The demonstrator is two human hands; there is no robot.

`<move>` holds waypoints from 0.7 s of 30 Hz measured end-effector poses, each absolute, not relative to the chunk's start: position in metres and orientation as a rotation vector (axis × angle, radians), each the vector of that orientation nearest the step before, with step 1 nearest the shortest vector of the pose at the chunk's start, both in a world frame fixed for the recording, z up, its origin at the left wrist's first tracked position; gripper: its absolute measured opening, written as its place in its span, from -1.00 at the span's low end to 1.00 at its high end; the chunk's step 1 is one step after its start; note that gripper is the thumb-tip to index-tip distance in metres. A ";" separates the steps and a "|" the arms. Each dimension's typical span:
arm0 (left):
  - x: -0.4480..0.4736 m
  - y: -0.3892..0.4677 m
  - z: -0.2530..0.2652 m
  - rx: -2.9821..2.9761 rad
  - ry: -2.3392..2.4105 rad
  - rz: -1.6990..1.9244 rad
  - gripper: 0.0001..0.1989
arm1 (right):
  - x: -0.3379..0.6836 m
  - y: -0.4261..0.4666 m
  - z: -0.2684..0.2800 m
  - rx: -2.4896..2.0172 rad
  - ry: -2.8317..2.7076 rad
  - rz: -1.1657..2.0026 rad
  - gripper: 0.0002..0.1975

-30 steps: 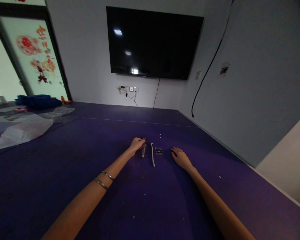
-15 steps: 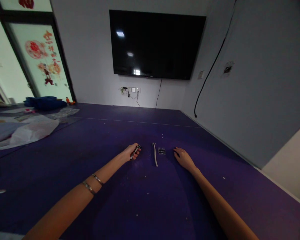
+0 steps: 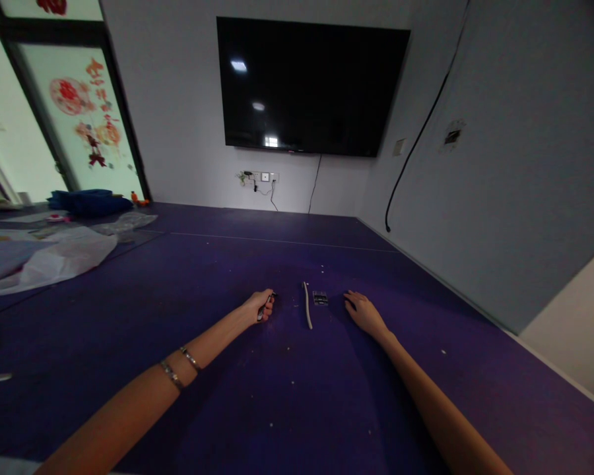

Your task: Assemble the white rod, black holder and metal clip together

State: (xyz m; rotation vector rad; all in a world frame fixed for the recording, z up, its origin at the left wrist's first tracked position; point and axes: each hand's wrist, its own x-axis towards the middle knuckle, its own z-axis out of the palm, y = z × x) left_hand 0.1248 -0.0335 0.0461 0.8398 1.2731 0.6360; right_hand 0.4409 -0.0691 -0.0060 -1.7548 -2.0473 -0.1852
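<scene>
My left hand [image 3: 261, 307] is closed round a small dark and silver hand tool [image 3: 264, 309], held a little left of the middle of the purple surface. Its tip pokes out past my thumb, but the fingers hide too much of it to tell its kind. Right of that hand lies a short pale piece of cable [image 3: 307, 307], slightly bent. Beside the cable is a small dark rectangular piece [image 3: 320, 298] with a lighter border. My right hand [image 3: 363, 311] lies palm down to the right of it, fingers loosely spread, holding nothing.
Clear plastic sheeting [image 3: 74, 260] and a dark blue cloth bundle [image 3: 89, 202] lie at the far left of the purple surface [image 3: 218, 402]. White specks are scattered about it. A black cable [image 3: 418, 135] hangs along the right wall. A television [image 3: 311, 86] is on the wall ahead.
My left hand has shifted slightly left and turned, so less of the tool shows. My right hand, the cable piece and the dark rectangle stay in place.
</scene>
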 end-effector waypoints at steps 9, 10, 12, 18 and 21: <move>0.123 -0.033 0.045 0.826 1.257 0.640 -0.68 | 0.439 -0.071 -0.003 -1.771 -2.040 -0.174 -0.59; 0.123 -0.033 0.045 0.827 1.255 0.641 -0.68 | 0.439 -0.071 -0.003 -1.771 -2.037 -0.170 -0.59; 0.122 -0.032 0.044 0.830 1.249 0.637 -0.69 | 0.439 -0.071 -0.003 -1.768 -2.034 -0.159 -0.59; 0.120 -0.033 0.043 0.875 1.187 0.668 -0.70 | 0.439 -0.072 -0.003 -1.771 -2.028 -0.140 -0.59; 0.119 -0.039 0.046 0.935 1.104 0.769 -0.68 | 0.440 -0.072 -0.004 -1.765 -2.017 -0.137 -0.60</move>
